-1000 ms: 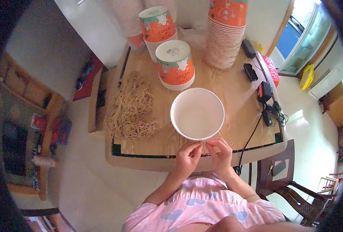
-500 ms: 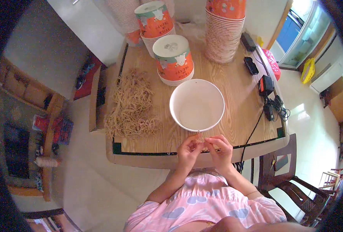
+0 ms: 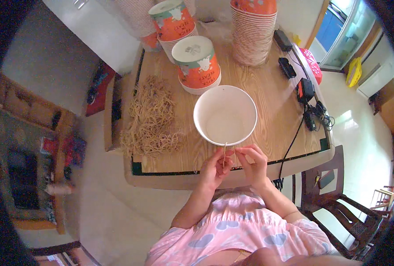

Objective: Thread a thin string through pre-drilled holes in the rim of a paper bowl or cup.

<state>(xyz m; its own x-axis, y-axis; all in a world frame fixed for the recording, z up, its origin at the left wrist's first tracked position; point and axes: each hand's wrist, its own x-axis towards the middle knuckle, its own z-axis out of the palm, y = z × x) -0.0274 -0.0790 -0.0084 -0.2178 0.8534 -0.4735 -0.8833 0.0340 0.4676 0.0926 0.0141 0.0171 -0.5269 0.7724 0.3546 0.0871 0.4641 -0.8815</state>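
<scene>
A white paper bucket (image 3: pixel 204 116) stands upright on the table before me, its inside facing up. At its near rim a thin tan paper cord (image 3: pixel 225 152) comes off the edge and hangs down over the fingers of my left hand (image 3: pixel 213 170). Those fingers are curled and pinch the cord. Just to the right, my right hand (image 3: pixel 254 165) has its thumb and fingertips pinched together at the cord, close to the left fingertips. A tangled heap of the same tan cord (image 3: pixel 151 119) lies to the left of the bucket.
Behind the bucket stand upturned orange and green printed buckets (image 3: pixel 199 73) and a tall nested stack (image 3: pixel 254 40). Along the table's right side lie a black power adapter (image 3: pixel 305 90), cables (image 3: pixel 323 119) and a black case (image 3: pixel 287 68). A dark wooden chair (image 3: pixel 323 177) stands at the right.
My hands are slightly higher in view, and more of the cord shows hanging over the left fingers. The view has shifted a little; the bucket still stands in the same place on the table.
</scene>
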